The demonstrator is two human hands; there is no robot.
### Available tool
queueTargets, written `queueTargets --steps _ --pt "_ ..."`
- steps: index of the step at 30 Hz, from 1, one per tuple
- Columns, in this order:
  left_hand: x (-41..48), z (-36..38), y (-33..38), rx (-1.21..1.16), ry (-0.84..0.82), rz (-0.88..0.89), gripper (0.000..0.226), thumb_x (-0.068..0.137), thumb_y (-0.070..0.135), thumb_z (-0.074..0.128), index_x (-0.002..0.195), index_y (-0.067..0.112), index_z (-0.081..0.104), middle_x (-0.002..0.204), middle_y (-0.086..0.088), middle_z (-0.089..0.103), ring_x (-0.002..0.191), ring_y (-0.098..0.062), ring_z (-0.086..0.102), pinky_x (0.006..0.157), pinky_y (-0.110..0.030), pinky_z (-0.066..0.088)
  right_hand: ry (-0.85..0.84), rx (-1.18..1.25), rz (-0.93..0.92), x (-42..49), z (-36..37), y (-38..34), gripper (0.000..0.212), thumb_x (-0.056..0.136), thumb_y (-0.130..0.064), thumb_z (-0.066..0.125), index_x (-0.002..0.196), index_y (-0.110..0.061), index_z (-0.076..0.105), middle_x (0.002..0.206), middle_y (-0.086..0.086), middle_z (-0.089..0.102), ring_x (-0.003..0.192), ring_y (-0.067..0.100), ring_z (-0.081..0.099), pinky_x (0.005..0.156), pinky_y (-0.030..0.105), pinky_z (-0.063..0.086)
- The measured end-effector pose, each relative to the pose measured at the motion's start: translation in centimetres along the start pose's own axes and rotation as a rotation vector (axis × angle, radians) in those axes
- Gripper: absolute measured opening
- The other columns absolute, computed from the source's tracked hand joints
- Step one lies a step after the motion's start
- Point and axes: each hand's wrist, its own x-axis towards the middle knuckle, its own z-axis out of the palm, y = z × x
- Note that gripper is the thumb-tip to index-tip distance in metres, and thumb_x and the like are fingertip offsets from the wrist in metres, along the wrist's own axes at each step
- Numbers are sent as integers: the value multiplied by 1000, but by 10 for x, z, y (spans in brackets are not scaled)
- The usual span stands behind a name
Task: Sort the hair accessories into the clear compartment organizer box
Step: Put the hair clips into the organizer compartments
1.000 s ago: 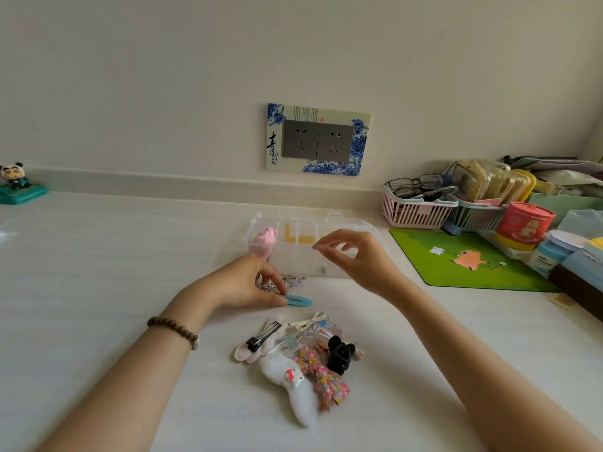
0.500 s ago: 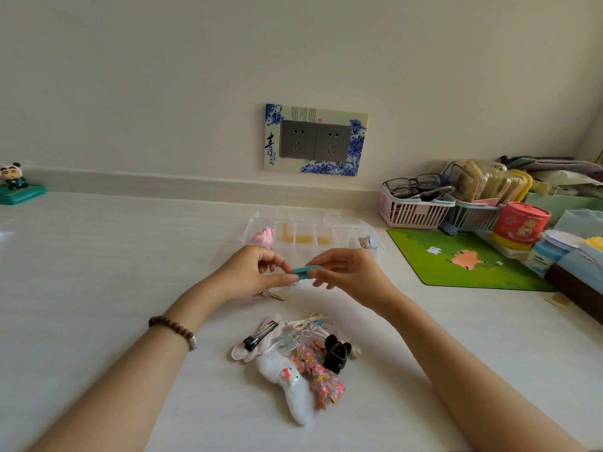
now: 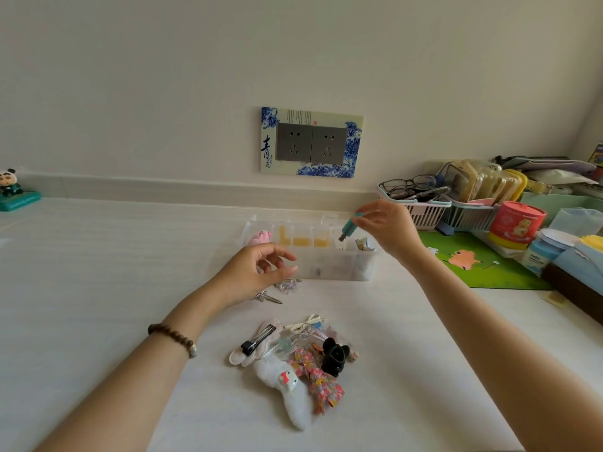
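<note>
Teal clip point(image 3: 348, 227) now handed over from left to right hand point(image 3: 386, 230), pinched in fingertips, dangling above right-end compartments of organizer box point(image 3: 329, 272). Left hand point(image 3: 253, 272) released, loosely curled, empty. Drop-in likely next; pile point(image 3: 293, 357) unsorted.

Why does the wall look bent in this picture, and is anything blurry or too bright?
Head view: the wide-angle lens bows the wall ledge and stretches the forearms at the edges. Light is soft and even, shadows faint, no harsh glare. The right hand and its teal hair clip are slightly smeared. The clear organizer box is hard to read, its walls nearly blending into the pale counter.
</note>
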Motion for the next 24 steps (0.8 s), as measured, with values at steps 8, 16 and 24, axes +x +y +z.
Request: queueTargets --steps 8,16,24 --pt "-2 -10 -11 359 57 -33 22 76 37 72 96 30 67 82 17 62 78 -2 53 70 -19 40 -62 -282 -96 1 11 2 20 84 -20 65 101 -11 70 95 5 72 74 9 59 74 24 51" --pt "-7 -21 -10 489 -58 -135 16 72 34 77 86 30 72 79 20 61 73 -3 57 66 -16 41 -235 -21 -201 -47 35 -34 12 84 -22 65 92 -16 72 91 -7 71 78 12 63 69 24 51" --pt "-8 -25 -6 381 -161 -190 19 69 30 81 85 26 72 76 15 65 68 -2 59 61 -10 42 -466 -93 -169 -67 52 -26 15 83 -31 65 92 -22 72 94 -7 71 76 5 59 67 21 49"
